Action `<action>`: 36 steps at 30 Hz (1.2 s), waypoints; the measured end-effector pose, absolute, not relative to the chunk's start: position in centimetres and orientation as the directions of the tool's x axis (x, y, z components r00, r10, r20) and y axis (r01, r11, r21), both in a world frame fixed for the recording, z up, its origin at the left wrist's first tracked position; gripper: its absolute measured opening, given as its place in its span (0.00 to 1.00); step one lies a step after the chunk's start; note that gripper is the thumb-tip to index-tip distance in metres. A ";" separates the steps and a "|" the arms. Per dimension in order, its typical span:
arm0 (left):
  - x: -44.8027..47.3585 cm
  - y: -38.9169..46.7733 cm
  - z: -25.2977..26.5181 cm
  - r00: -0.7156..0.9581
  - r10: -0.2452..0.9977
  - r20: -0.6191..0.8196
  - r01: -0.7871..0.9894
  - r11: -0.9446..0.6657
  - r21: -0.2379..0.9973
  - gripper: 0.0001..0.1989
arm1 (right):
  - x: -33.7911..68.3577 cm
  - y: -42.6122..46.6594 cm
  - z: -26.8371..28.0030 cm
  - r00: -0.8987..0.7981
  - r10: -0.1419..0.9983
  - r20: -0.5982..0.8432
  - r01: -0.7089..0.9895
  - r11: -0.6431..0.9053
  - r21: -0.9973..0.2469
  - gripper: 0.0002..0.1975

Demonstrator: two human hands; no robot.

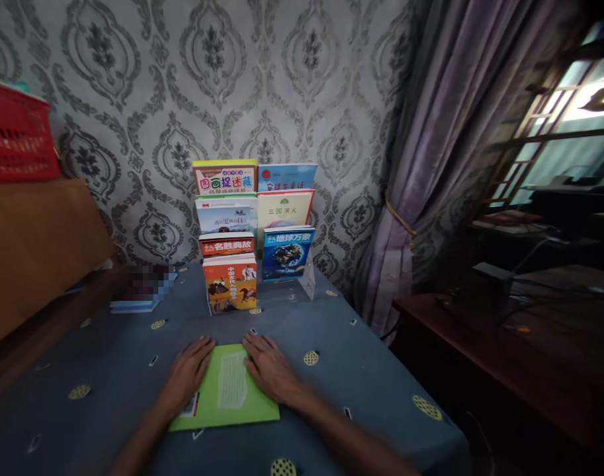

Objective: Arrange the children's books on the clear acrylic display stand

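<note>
A light green book lies flat on the blue tablecloth, with a pale text panel on the side facing up. On its left edge rests my left hand, fingers stretched out and pointing away from me. My right hand lies over the book's right edge, its fingers extended too. Just beyond the hands stands a clear tiered rack filled with upright books in two columns. An orange book fronts the left column, and a blue book with a globe picture fronts the right.
A small stack of books, partly blurred, lies at the back left. Further left, a red plastic basket sits atop a brown cardboard box. To the right are a purple curtain and a dark red desk with cables.
</note>
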State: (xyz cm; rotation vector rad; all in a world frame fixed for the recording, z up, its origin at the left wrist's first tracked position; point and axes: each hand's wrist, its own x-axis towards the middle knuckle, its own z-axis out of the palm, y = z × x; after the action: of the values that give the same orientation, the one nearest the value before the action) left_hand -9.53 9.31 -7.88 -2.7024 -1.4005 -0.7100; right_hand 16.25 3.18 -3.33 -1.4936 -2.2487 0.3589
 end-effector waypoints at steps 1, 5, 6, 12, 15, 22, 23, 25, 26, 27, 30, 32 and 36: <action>-10.0 9.3 -7.9 0.483 0.777 0.404 0.787 -0.588 0.189 0.22 | 16.2 3.2 -3.4 -0.342 0.919 0.196 0.812 0.394 -0.432 0.25; -10.8 9.1 -7.5 0.445 0.796 0.411 0.835 -0.535 0.133 0.22 | 16.2 3.3 -3.5 -0.339 0.921 0.192 0.809 0.390 -0.440 0.25; -10.7 8.9 -7.3 0.440 0.798 0.413 0.847 -0.521 0.104 0.21 | 16.2 3.3 -3.6 -0.335 0.922 0.194 0.809 0.387 -0.442 0.25; -9.2 7.8 -6.4 0.568 0.713 0.412 0.811 -0.569 -0.134 0.26 | 16.8 3.5 -4.4 -0.352 0.904 0.243 0.779 0.427 -0.460 0.25; -7.5 6.9 -6.4 0.650 0.660 0.377 0.747 -0.646 -0.157 0.30 | 17.4 3.9 -5.0 -0.388 0.878 0.279 0.744 0.478 -0.468 0.24; -2.9 6.3 -6.1 0.756 0.568 0.326 0.622 -0.778 -0.087 0.28 | 18.7 4.9 -6.1 -0.434 0.821 0.372 0.646 0.571 -0.507 0.23; -2.4 6.4 -6.0 0.758 0.566 0.324 0.616 -0.784 -0.074 0.27 | 18.9 5.0 -6.2 -0.427 0.819 0.382 0.636 0.573 -0.517 0.24; -1.8 6.9 -5.8 0.760 0.561 0.329 0.606 -0.794 -0.046 0.24 | 19.3 5.1 -6.3 -0.414 0.826 0.383 0.625 0.564 -0.540 0.24; -1.6 7.1 -5.7 0.760 0.556 0.337 0.599 -0.800 -0.031 0.24 | 19.5 5.2 -6.3 -0.406 0.831 0.380 0.625 0.556 -0.549 0.24; -1.5 7.3 -5.7 0.758 0.552 0.347 0.593 -0.805 -0.015 0.23 | 19.6 5.2 -6.3 -0.395 0.838 0.377 0.627 0.546 -0.556 0.23; -1.4 7.8 -6.0 0.753 0.538 0.379 0.571 -0.820 0.031 0.20 | 19.7 5.3 -6.1 -0.372 0.851 0.370 0.639 0.524 -0.564 0.21; -1.4 8.0 -6.2 0.749 0.534 0.392 0.565 -0.824 0.042 0.20 | 19.7 5.2 -5.9 -0.362 0.863 0.353 0.646 0.505 -0.572 0.21; -1.6 8.2 -6.7 0.756 0.512 0.408 0.557 -0.830 0.009 0.22 | 19.8 5.4 -5.5 -0.337 0.892 0.300 0.664 0.451 -0.596 0.20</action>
State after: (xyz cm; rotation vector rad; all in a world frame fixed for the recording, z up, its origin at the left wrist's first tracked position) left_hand -1.62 8.21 -6.69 -2.8368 -0.8664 -0.6090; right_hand 19.80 5.36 -5.49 -1.2952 -2.1082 0.4974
